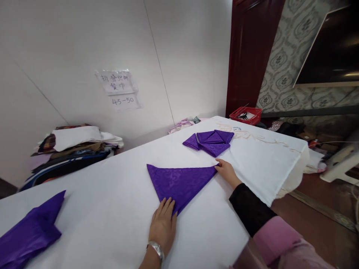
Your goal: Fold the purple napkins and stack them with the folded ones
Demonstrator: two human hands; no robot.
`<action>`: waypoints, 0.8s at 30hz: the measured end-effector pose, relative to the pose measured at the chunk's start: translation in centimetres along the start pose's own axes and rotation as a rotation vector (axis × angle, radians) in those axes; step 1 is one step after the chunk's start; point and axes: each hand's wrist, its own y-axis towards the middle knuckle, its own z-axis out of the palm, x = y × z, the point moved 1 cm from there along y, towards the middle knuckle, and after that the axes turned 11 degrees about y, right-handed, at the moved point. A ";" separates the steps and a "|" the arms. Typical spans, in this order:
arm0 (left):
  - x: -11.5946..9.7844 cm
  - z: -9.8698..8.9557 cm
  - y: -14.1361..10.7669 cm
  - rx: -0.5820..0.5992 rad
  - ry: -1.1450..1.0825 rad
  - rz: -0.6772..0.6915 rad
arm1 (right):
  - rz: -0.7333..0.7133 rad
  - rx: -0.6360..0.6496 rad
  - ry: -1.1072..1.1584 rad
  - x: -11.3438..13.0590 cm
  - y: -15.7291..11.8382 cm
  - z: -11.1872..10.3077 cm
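A purple cloth napkin (179,183), folded into a triangle, lies on the white-covered table (117,220) with its long edge toward the wall. My left hand (162,226), a silver bracelet on its wrist, rests with fingers stretched flat on the near point of the triangle. At the right corner, my right hand (226,171) pinches the cloth between thumb and fingers. Just beyond it, several smaller folded purple napkins (211,141) lie grouped together. A loose purple cloth (30,231) lies crumpled at the left front.
Piled clothes (73,149) stand beyond the table's left edge by the wall. Paper signs (120,87) hang on the wall. Past the far right edge are a red basket (246,115) and a white stool (340,164). A screen (331,48) hangs at upper right.
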 end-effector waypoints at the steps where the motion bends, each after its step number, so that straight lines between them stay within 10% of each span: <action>1: -0.1 -0.1 0.0 0.001 -0.002 -0.002 | -0.001 0.000 0.002 -0.1 0.0 -0.1; 24: -0.4 -0.8 0.1 0.074 -0.064 -0.038 | -0.057 -0.010 -0.004 -1.2 0.9 -0.8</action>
